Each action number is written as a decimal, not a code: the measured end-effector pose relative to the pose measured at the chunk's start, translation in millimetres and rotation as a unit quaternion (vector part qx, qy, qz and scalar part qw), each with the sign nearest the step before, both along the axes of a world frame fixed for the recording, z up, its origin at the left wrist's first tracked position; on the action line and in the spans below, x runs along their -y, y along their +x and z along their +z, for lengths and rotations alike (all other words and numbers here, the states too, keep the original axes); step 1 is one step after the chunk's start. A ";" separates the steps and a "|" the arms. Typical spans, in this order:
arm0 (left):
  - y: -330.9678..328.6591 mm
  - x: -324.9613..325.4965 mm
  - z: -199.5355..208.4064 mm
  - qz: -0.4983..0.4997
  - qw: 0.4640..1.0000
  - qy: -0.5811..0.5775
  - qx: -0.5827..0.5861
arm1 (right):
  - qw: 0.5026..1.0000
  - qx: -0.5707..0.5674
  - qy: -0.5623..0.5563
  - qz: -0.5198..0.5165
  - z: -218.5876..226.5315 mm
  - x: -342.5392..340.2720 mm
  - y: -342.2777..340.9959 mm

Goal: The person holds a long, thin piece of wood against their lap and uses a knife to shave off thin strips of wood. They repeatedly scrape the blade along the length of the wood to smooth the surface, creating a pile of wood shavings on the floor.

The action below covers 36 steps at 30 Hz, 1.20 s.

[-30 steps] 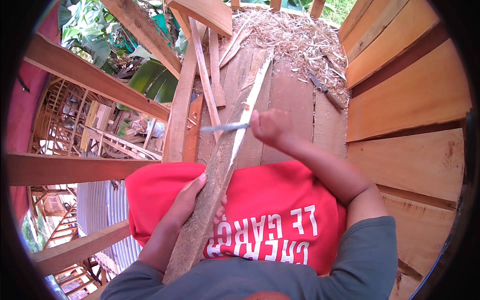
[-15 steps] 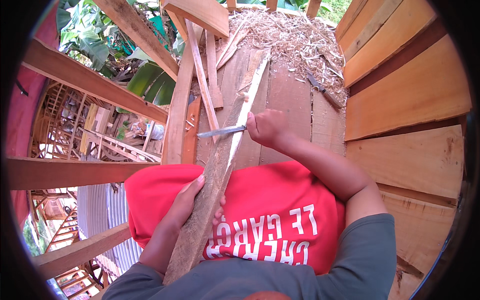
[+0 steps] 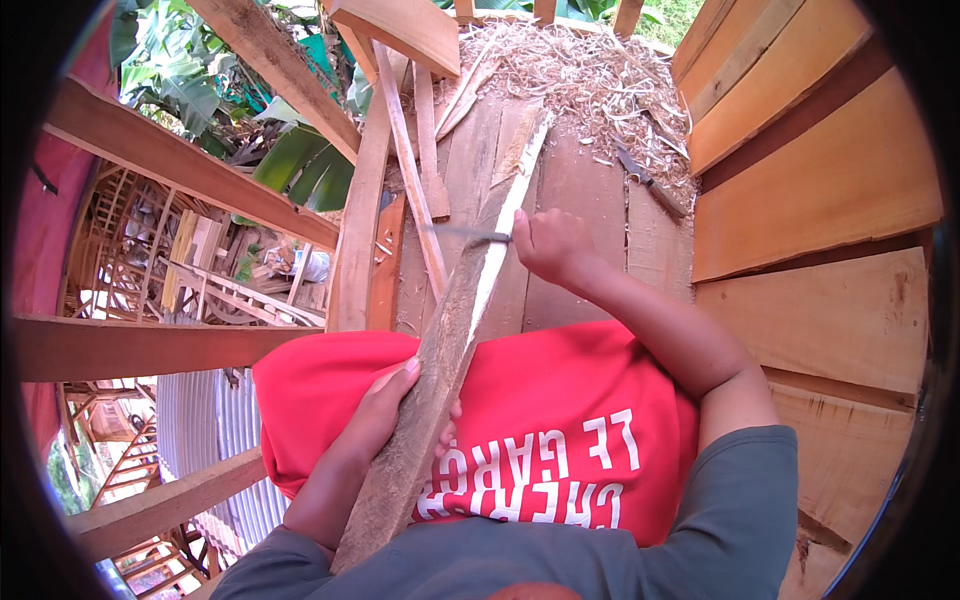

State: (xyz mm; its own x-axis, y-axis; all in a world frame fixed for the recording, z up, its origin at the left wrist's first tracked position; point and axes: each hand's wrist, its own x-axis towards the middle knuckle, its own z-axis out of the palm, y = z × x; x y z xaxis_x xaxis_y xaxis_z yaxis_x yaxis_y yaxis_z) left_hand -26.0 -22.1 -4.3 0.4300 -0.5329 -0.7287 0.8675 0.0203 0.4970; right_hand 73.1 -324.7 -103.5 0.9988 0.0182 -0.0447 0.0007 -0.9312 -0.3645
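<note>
A long rough wooden plank (image 3: 440, 370) slants from my waist up and away across my lap, its right edge shaved to pale fresh wood. Wrapped round its near half is my left hand (image 3: 385, 405), thumb on top at the left and fingertips showing at the right edge. My right hand (image 3: 555, 245) is closed in a fist at the plank's right side, gripping a knife (image 3: 490, 236). The blade lies crosswise over the plank, pointing left and blurred toward its tip; the handle is hidden in my fist. Red cloth (image 3: 560, 400) with white lettering covers my lap.
Wood shavings (image 3: 590, 75) are heaped at the far end of the board floor (image 3: 580, 200). Another knife (image 3: 650, 182) lies beside them at the right. Loose wooden strips (image 3: 405, 160) lean at the left. Plank walls (image 3: 810, 200) and open rails (image 3: 180, 150) flank me.
My right hand and the knife have moved slightly up and right along the plank. The plank's far end and my left hand have shifted a little to the right.
</note>
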 end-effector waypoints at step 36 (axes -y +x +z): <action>-1.0 -11.8 -12.3 0.029 0.991 -0.070 -0.111 | 0.994 -0.011 0.088 -0.071 -21.5 21.0 21.0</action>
State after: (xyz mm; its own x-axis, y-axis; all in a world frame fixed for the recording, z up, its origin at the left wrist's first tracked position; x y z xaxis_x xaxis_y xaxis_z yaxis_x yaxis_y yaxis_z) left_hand -27.0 -10.3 -16.6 0.3006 -0.6138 -0.7300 0.9505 0.1293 0.2826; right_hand 94.1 -345.7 -124.9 0.9906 -0.1139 -0.0758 -0.1368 -0.8431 -0.5201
